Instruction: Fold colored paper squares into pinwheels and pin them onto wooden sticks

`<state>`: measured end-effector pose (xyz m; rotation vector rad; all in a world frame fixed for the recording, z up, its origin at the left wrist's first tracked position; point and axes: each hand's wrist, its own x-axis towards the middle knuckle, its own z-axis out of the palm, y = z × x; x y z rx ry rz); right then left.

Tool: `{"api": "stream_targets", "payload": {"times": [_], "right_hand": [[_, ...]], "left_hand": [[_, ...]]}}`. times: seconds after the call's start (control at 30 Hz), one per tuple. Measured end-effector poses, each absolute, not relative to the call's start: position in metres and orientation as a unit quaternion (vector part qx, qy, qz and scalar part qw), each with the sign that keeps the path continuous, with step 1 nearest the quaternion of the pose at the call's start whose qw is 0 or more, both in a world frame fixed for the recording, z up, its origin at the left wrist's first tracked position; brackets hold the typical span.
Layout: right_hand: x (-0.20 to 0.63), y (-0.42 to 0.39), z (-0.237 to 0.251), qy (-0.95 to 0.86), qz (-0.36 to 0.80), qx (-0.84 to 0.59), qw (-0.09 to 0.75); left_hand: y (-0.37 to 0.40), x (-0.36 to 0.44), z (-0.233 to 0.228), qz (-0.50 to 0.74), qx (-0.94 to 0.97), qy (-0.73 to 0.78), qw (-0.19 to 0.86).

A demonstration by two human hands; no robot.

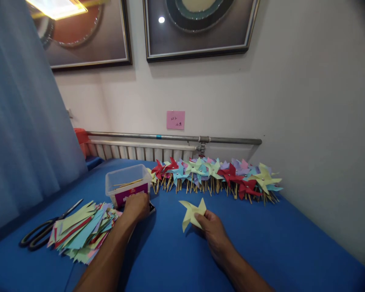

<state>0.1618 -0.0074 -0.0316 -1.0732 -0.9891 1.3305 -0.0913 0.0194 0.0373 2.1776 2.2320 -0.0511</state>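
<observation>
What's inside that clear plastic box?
Thin sticks show in the clear box; its purple label and the left hand cover much of the front, so whatever lies behind them cannot be seen.

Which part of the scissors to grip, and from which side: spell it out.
Take the scissors by the dark handle loops, probably best from the near left. The loops lie at that end, clear of the paper pieces crowding the right side, while the blades point away toward the wall, so fingers should stay off the edges.
</observation>
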Motion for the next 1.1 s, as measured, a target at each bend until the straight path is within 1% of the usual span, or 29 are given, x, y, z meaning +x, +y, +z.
{"api": "stream_targets", "payload": {"times": [0.27,0.6,0.93,1.1], "right_hand": [[0.163,-0.008,-0.032,-0.414,0.562,-0.462,0.547],[0.162,-0.005,-0.037,-0.415,0.561,-0.464,0.547],[0.164,-0.006,-0.036,-0.411,0.559,-0.466,0.549],[0.163,-0.008,-0.034,-0.415,0.561,-0.462,0.548]], "left_hand": [[0.023,-0.088,0.028,-0.032,0.704,0.710,0.015],[0.022,-0.088,0.029,-0.032,0.714,0.699,0.023],[0.017,-0.089,0.041,0.013,0.711,0.703,0.002],[0.015,-0.089,0.043,0.032,0.704,0.709,0.020]]}}
